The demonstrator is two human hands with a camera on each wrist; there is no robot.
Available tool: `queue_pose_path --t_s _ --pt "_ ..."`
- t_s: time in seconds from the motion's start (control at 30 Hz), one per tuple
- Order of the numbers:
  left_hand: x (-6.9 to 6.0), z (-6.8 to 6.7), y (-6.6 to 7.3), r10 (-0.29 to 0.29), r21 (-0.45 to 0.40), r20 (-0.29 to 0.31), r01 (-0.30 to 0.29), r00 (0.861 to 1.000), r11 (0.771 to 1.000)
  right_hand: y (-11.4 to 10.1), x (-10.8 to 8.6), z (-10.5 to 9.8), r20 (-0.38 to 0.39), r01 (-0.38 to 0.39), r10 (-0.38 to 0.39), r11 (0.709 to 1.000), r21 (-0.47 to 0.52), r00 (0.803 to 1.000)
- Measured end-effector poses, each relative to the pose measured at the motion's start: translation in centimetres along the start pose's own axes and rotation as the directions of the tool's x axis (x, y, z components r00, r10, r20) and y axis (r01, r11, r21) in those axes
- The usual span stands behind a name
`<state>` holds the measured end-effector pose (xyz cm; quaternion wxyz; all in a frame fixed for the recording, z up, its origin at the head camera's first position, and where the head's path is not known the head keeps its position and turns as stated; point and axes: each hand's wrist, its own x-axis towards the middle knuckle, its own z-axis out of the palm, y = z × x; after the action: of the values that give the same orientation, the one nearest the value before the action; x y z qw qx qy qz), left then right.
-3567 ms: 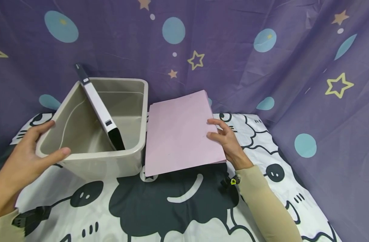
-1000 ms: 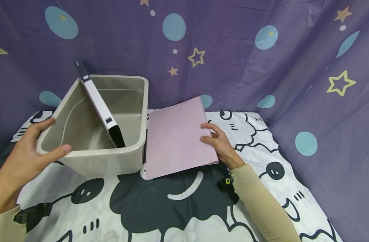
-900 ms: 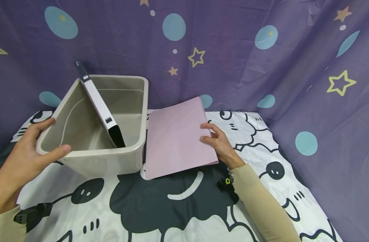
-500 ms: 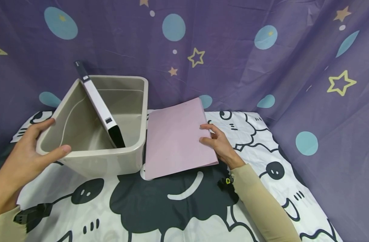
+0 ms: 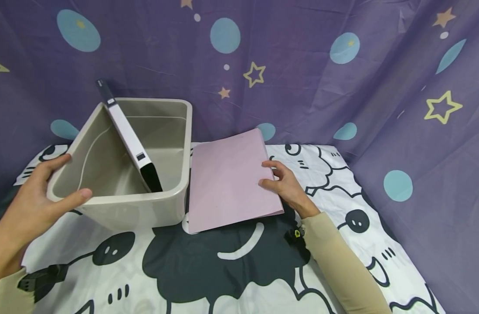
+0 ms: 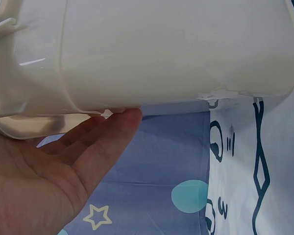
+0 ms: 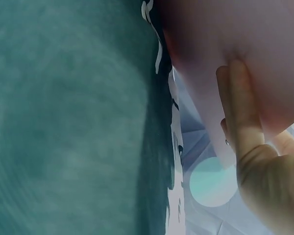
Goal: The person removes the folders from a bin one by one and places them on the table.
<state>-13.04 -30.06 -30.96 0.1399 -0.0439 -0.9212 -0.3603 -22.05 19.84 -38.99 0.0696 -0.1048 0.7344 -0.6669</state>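
A beige plastic bin (image 5: 133, 211) stands at the left in the head view. A white and black flat object (image 5: 125, 128) leans diagonally inside it, its dark end above the back left corner. My left hand (image 5: 31, 205) grips the bin's left front corner, thumb over the rim; the left wrist view shows that hand (image 6: 54, 181) with its fingers against the outer wall (image 6: 152, 58). Right of the bin, my right hand (image 5: 288, 187) holds a pink sheet or folder (image 5: 231, 183) by its right edge. In the right wrist view, fingers (image 7: 240, 98) press against the pink surface (image 7: 201, 39).
A purple curtain (image 5: 294, 100) with stars and blue spots hangs behind the bin and along the right side. Beneath everything lies a white cloth (image 5: 270, 301) with dark cartoon shapes. Both wrists carry small black devices.
Compared with the earliest frame, the pink item and my right hand have shifted slightly left and down, and its top edge sits lower. My left hand keeps its grip on the bin.
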Motion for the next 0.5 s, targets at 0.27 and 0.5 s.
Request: queue_pose_path --t_s 0.27,0.5 --pt "0.00 0.01 -0.04 0.002 0.013 -0.003 -0.002 1.000 1.000 0.00 -0.01 -0.27 -0.038 0.002 -0.008 0.990 -0.144 0.999" --pt "-0.09 -0.02 0.03 -0.011 0.003 -0.003 0.011 1.000 1.000 0.00 0.04 -0.47 -0.068 -0.009 -0.009 0.966 -0.260 0.998"
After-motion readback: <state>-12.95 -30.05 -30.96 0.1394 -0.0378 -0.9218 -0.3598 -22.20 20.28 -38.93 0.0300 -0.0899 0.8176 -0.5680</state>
